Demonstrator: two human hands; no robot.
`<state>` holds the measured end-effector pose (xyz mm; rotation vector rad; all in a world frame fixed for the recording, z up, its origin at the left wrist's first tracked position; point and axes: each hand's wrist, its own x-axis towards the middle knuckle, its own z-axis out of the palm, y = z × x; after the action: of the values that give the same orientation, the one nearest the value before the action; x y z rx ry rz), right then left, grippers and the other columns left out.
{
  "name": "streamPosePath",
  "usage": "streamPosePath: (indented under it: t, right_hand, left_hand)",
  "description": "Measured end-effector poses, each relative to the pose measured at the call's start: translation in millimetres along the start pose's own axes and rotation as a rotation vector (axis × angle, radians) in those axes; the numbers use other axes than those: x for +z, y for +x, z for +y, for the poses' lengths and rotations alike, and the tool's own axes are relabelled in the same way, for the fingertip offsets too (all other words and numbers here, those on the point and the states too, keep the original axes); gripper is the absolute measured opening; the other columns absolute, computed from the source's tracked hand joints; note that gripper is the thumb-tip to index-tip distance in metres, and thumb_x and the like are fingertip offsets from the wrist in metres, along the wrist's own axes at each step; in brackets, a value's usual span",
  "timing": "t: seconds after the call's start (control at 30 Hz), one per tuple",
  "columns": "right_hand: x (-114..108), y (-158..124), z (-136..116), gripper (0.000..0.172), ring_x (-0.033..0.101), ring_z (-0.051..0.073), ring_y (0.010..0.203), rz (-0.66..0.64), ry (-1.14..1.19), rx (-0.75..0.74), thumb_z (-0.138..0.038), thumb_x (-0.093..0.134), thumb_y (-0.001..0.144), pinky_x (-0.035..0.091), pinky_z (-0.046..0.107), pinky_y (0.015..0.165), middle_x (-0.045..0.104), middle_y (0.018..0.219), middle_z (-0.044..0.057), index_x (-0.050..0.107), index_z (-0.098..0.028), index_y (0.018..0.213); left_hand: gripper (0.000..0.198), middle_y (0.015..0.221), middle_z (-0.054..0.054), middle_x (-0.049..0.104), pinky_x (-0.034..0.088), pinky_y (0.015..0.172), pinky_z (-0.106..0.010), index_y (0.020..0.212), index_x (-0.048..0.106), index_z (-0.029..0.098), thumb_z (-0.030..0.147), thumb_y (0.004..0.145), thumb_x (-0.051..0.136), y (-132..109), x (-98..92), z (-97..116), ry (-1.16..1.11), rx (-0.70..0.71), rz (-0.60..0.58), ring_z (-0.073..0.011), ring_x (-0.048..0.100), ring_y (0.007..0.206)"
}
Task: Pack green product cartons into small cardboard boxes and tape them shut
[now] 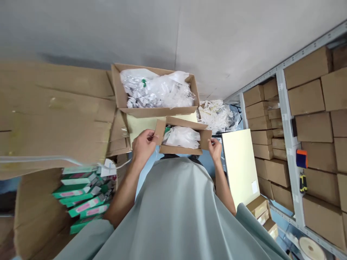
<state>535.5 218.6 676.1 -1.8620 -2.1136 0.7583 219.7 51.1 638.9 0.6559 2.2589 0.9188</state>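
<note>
An open cardboard box (180,150) sits in front of my body with its flaps spread outward. Inside it lies a crumpled white plastic bag (182,137), with a bit of green showing at the far left corner. My left hand (144,146) pinches the box's left flap (160,130) between thumb and fingers. On the other side, the fingers of my right hand (215,148) are closed at the edge of the right flap (205,139). What lies beneath the bag is hidden.
Behind stands a larger carton (159,112) holding plastic wrap and crumpled paper. White paper scraps (217,115) are heaped to its right. Big cardboard (76,119) fills the left, above green boxes (86,206). A pale yellow board (240,162) and a carton-filled metal shelf (291,144) stand right.
</note>
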Motion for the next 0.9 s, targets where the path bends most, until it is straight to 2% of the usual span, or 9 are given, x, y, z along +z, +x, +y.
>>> streamPosePath:
  t: [0.1, 0.2, 0.37, 0.5, 0.6, 0.7, 0.8, 0.9]
  right_hand:
    - [-29.4, -20.5, 50.9, 0.040, 0.072, 0.026, 0.076, 0.081, 0.083, 0.085, -0.059, 0.058, 0.100, 0.056, 0.035, 0.076, 0.083, 0.087, 0.010, 0.074, -0.023, 0.091]
    - [-60.5, -47.7, 111.9, 0.042, 0.068, 0.025, 0.072, 0.194, 0.170, 0.191, -0.063, 0.058, 0.097, 0.055, 0.035, 0.074, 0.081, 0.084, 0.008, 0.071, -0.025, 0.086]
    - [-114.7, -103.5, 217.6, 0.042, 0.061, 0.021, 0.064, 0.394, 0.281, 0.414, -0.065, 0.057, 0.096, 0.051, 0.033, 0.068, 0.076, 0.081, 0.004, 0.065, -0.026, 0.082]
    - [-150.5, -138.2, 285.9, 0.037, 0.061, 0.020, 0.066, 0.505, 0.309, 0.549, -0.060, 0.056, 0.098, 0.051, 0.032, 0.070, 0.074, 0.080, 0.003, 0.064, -0.026, 0.085]
    - [-169.7, -152.7, 325.9, 0.034, 0.062, 0.020, 0.068, 0.561, 0.302, 0.639, -0.057, 0.055, 0.100, 0.051, 0.032, 0.072, 0.075, 0.082, 0.003, 0.063, -0.027, 0.087]
    - [-182.8, -158.3, 358.0, 0.031, 0.063, 0.020, 0.069, 0.583, 0.293, 0.712, -0.053, 0.055, 0.102, 0.050, 0.031, 0.074, 0.076, 0.085, 0.003, 0.062, -0.027, 0.088]
    - [-190.4, -154.7, 381.5, 0.028, 0.066, 0.021, 0.074, 0.597, 0.267, 0.768, -0.049, 0.054, 0.104, 0.051, 0.032, 0.078, 0.078, 0.090, 0.004, 0.061, -0.027, 0.090]
    - [-194.3, -142.3, 393.1, 0.028, 0.068, 0.023, 0.079, 0.588, 0.228, 0.785, -0.046, 0.051, 0.108, 0.053, 0.033, 0.082, 0.080, 0.096, 0.007, 0.064, -0.026, 0.094]
  left_hand:
    - [0.018, 0.111, -0.008, 0.088, 0.064, 0.095, -0.037, 0.105, 0.073, 0.025, 0.037, 0.094, 0.067, -14.9, 36.7, 39.3, 0.013, 0.100, -0.080, -0.0275, 0.082, 0.102]
    - [0.016, 0.108, -0.008, 0.088, 0.065, 0.090, -0.035, 0.101, 0.073, 0.025, 0.036, 0.092, 0.068, -32.3, 87.7, 84.0, 0.035, 0.218, -0.201, -0.0261, 0.082, 0.095]
    - [0.018, 0.105, -0.007, 0.086, 0.064, 0.089, -0.035, 0.100, 0.073, 0.025, 0.038, 0.090, 0.066, -77.6, 202.4, 162.3, 0.128, 0.409, -0.415, -0.0252, 0.080, 0.092]
    - [0.018, 0.100, -0.007, 0.084, 0.064, 0.087, -0.035, 0.100, 0.073, 0.023, 0.037, 0.092, 0.064, -123.8, 297.0, 216.0, 0.234, 0.587, -0.545, -0.0245, 0.077, 0.087]
    - [0.018, 0.104, -0.008, 0.084, 0.063, 0.088, -0.035, 0.101, 0.075, 0.023, 0.036, 0.094, 0.064, -150.9, 355.5, 246.8, 0.293, 0.701, -0.626, -0.0245, 0.076, 0.088]
    - [0.019, 0.110, -0.008, 0.084, 0.063, 0.090, -0.036, 0.105, 0.076, 0.023, 0.034, 0.095, 0.064, -167.6, 403.1, 271.4, 0.353, 0.774, -0.694, -0.0248, 0.077, 0.089]
    - [0.018, 0.116, -0.009, 0.084, 0.062, 0.092, -0.036, 0.109, 0.075, 0.022, 0.032, 0.098, 0.065, -177.5, 442.3, 293.0, 0.415, 0.865, -0.748, -0.0254, 0.078, 0.092]
    - [0.015, 0.123, -0.011, 0.082, 0.060, 0.097, -0.038, 0.109, 0.073, 0.022, 0.029, 0.101, 0.063, -184.4, 473.4, 313.0, 0.473, 0.972, -0.789, -0.0269, 0.078, 0.097]
